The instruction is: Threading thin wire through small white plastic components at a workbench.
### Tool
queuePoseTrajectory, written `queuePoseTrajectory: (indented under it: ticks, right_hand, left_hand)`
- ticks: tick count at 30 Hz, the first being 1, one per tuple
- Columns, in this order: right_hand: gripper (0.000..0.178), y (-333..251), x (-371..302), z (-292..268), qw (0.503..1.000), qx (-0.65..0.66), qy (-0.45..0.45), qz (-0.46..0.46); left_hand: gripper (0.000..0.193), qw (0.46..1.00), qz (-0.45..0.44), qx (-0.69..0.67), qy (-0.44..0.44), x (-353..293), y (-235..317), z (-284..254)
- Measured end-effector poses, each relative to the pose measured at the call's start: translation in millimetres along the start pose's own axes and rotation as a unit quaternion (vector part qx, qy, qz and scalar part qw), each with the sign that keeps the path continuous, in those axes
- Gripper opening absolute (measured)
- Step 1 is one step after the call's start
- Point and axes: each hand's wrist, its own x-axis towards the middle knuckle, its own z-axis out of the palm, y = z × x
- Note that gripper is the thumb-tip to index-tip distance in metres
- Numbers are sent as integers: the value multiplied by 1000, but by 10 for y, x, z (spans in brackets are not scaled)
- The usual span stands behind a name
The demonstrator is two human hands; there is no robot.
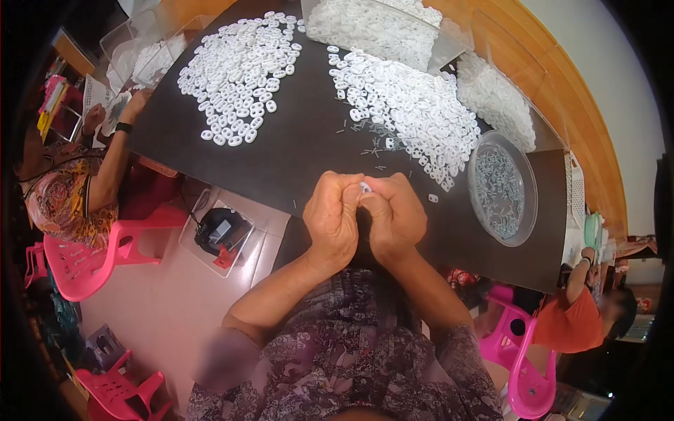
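Note:
My left hand (333, 214) and my right hand (398, 217) meet near the table's front edge, thumbs and forefingers pinched together. Between the fingertips shows a small white plastic piece (365, 187), mostly covered by them; which hand bears more of it is hidden. Just beyond my hands lie loose small metal screws or pins (375, 130), too small to tell apart. A heap of flat white plastic pieces with holes (407, 102) spreads behind them. One single white piece (433, 198) lies right of my right hand.
Rounded two-hole white pieces (242, 63) form another heap at the far left. A clear round tray (533, 200) of screws stands at the right. Clear bins (449, 38) stand at the back. Co-workers sit left and right; pink chairs (105, 245) stand on the floor.

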Motion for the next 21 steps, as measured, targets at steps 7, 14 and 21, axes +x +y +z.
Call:
queuePoseTrajectory:
  ticks: [7, 14, 21]
  right_hand:
    - [12, -21, 195, -234, 957, 125, 23, 260]
    - [16, -3, 763, -791, 965, 87, 122, 214]
    - [13, -59, 1321, -1149, 978, 10, 169, 124]
  left_hand:
    - [19, 995, 22, 63, -68, 240, 89, -296]
    - [20, 923, 153, 290, -200, 317, -11, -895]
    - [16, 889, 226, 313, -245, 291, -85, -972]
